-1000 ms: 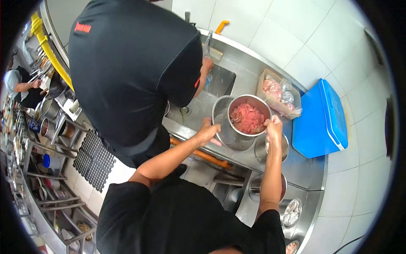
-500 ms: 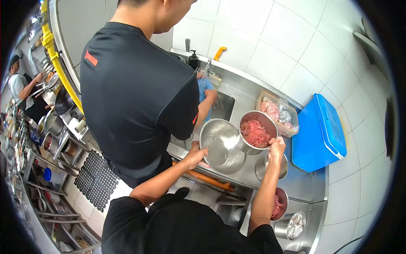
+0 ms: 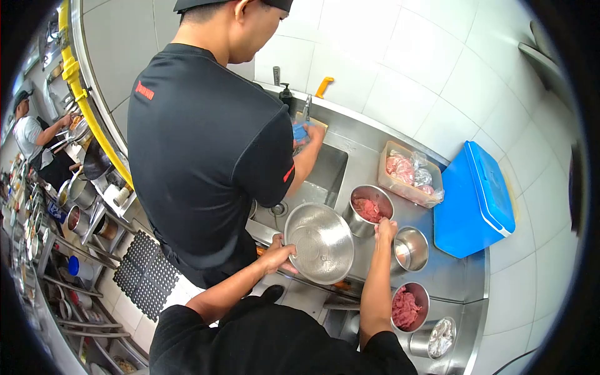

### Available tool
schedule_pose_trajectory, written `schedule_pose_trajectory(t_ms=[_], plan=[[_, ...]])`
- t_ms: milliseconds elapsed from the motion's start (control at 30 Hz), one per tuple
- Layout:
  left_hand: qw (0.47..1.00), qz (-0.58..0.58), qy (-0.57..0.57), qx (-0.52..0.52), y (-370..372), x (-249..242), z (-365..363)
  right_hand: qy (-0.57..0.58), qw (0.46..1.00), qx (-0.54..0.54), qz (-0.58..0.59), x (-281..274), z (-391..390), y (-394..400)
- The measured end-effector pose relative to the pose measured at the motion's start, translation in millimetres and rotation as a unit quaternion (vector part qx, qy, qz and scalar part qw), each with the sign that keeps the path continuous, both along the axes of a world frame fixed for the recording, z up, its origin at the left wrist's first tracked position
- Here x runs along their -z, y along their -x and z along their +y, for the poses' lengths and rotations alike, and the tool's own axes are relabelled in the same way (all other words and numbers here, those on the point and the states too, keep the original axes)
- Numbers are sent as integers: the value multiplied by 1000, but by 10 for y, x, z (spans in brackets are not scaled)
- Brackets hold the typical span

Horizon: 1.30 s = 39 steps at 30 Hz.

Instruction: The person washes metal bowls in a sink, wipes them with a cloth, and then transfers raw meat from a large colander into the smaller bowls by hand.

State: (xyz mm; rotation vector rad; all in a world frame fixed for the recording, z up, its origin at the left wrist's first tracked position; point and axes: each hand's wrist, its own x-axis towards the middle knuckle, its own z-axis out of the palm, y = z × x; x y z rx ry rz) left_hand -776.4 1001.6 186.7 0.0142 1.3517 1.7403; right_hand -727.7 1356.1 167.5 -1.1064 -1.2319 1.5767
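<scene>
My left hand (image 3: pixel 278 256) grips the left rim of a wide metal bowl (image 3: pixel 322 250), wet inside with a few small bits on its surface. The bowl is tilted and overlaps the near edge of the sink in this view. My right hand (image 3: pixel 385 231) is closed on the near rim of a steel pot (image 3: pixel 361 226) that holds raw sliced meat (image 3: pixel 369 209). This pot sits right of the sink, close beside the bowl. Just beyond my right wrist is another steel pot (image 3: pixel 420 232), with no meat showing in it.
A co-worker (image 3: pixel 209 144) stands at the sink (image 3: pixel 340 169), hands near the tap with something blue. Along the counter are a plastic tub (image 3: pixel 409 195) of bagged meat, a blue cooler box (image 3: pixel 473 200), a pot (image 3: pixel 425 294) of meat and a container (image 3: pixel 420 342) with whitish contents.
My right hand has lowered the pot of meat to the counter, away from the bowl. The bowl has shifted toward me. The co-worker's hands have bunched the blue thing near the tap.
</scene>
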Motion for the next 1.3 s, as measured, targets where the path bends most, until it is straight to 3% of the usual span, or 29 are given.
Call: schedule_pose_trajectory(t_ms=[100,167,200,233,300,333,367,433,467,533,633,700,800,933,1033,1100,1300], plan=[[1000,-1,8,6,7,-46,14,48,999,11,21,-15,-121,-127],[1000,0,-14,21,38,18,27,7,989,-63,-136,-91,-188,-299],[1000,-1,-9,24,38,25,37,-63,943,-136,-299,-411,-303,-437],[1000,-6,-19,19,41,26,61,-59,943,-134,-298,-484,-323,-470],[999,-13,-27,17,53,28,101,-303,868,-144,-365,-589,-349,-527],[999,-18,-26,17,57,31,116,-229,919,-170,-273,-855,-532,-519],[999,-23,-25,17,53,45,123,-224,920,-169,-275,-1082,-723,-512],[999,-27,-27,16,56,68,109,-284,926,-249,-23,-1463,-1054,-492],[999,-31,-26,17,55,27,102,-281,927,-245,-24,-1608,-1154,-494],[999,-35,-29,17,60,19,105,-412,846,-320,106,-1813,-1268,-489],[999,-37,-30,11,88,76,110,-379,872,-308,43,-1935,-1261,-401],[999,-31,-35,4,76,41,103,-371,881,-293,-26,-1775,-1062,-233],[999,-26,-40,-14,75,0,84,-435,866,-175,-171,-1035,-505,64],[999,-7,-33,-23,85,-24,46,-419,874,-139,-202,-274,-84,208],[999,2,-29,-23,123,-39,14,-380,868,-133,-292,-227,-197,173],[999,0,-40,-23,121,-31,7,-370,832,-111,-399,-280,-302,180],[999,9,-34,-16,59,-134,82,-359,811,-105,-450,-98,-214,219]])
